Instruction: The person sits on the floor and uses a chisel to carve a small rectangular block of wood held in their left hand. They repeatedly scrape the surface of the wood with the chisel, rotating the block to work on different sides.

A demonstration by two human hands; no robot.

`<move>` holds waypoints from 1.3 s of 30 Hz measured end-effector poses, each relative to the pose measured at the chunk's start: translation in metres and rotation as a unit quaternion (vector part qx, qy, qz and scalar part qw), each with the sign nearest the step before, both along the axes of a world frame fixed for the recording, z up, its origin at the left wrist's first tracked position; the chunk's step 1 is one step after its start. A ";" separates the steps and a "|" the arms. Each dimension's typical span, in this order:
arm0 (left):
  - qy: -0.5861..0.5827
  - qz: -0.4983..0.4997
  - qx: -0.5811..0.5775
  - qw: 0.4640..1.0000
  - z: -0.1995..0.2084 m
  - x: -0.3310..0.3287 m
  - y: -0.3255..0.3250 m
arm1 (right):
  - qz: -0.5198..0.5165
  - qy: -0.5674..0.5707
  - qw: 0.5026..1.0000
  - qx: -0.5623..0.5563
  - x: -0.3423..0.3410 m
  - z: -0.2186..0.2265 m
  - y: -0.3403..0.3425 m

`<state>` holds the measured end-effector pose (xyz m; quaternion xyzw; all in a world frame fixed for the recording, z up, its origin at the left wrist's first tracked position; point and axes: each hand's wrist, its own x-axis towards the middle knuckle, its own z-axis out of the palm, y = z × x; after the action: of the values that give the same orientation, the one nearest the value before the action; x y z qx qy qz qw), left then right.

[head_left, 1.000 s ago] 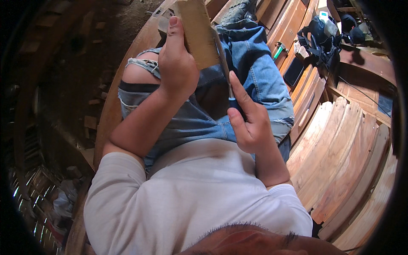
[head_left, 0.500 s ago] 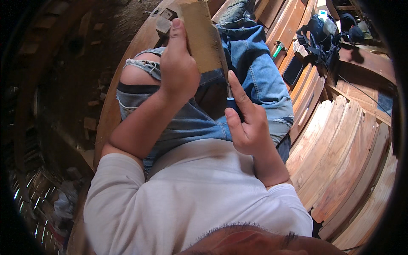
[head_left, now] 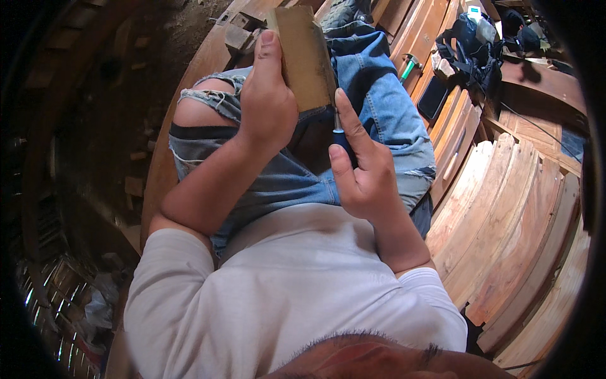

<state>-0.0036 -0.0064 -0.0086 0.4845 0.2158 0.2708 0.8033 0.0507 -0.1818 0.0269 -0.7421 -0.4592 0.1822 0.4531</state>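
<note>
My left hand (head_left: 268,107) is closed around a flat rectangular tan wooden block (head_left: 304,60), its thumb lying along the left edge. The block is tilted up above my lap, and its far side is hidden. In my right hand (head_left: 369,174) is a slim tool with a dark blue handle (head_left: 341,140) and a metal shaft, seemingly a screwdriver or a narrow chisel. My index finger stretches along the shaft, which points at the block's lower right corner. The tool's tip cannot be made out.
I sit across a wooden bench (head_left: 153,189). Small wood blocks (head_left: 237,36) lie past my left knee. On the right are a green-handled hammer (head_left: 409,68), a black phone (head_left: 433,98), a dark bag (head_left: 470,50) and a row of wooden slats (head_left: 492,221).
My right hand and the blue-handled tool have shifted slightly up and left. The block has turned a little in my left hand, showing more of its right edge.
</note>
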 end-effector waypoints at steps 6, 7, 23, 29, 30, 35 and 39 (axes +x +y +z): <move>-0.020 -0.018 -0.056 0.998 0.000 -0.001 -0.001 | -0.008 0.002 1.000 -0.019 0.001 0.003 -0.003; -0.010 -0.014 -0.063 0.998 0.001 -0.001 0.003 | -0.003 -0.002 1.000 -0.012 0.000 0.001 -0.003; -0.032 0.003 -0.050 0.998 0.002 0.004 0.000 | -0.010 -0.029 0.999 -0.011 -0.013 0.003 -0.008; -0.147 -0.024 -0.137 0.979 -0.003 0.000 0.010 | -0.016 -0.025 0.998 -0.048 -0.017 0.006 -0.016; -0.175 -0.037 -0.152 0.972 -0.003 -0.001 0.012 | -0.008 -0.027 0.998 -0.047 -0.017 0.004 -0.016; -0.226 -0.044 -0.148 0.962 -0.008 0.000 0.014 | 0.004 -0.027 0.998 -0.061 -0.016 0.007 -0.014; 0.001 0.026 0.012 1.000 -0.007 0.000 0.008 | -0.002 -0.031 0.998 -0.057 -0.014 0.006 -0.010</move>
<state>-0.0036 0.0012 -0.0155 0.4890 0.2260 0.2933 0.7898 0.0368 -0.1915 0.0333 -0.7732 -0.4605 0.1840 0.3954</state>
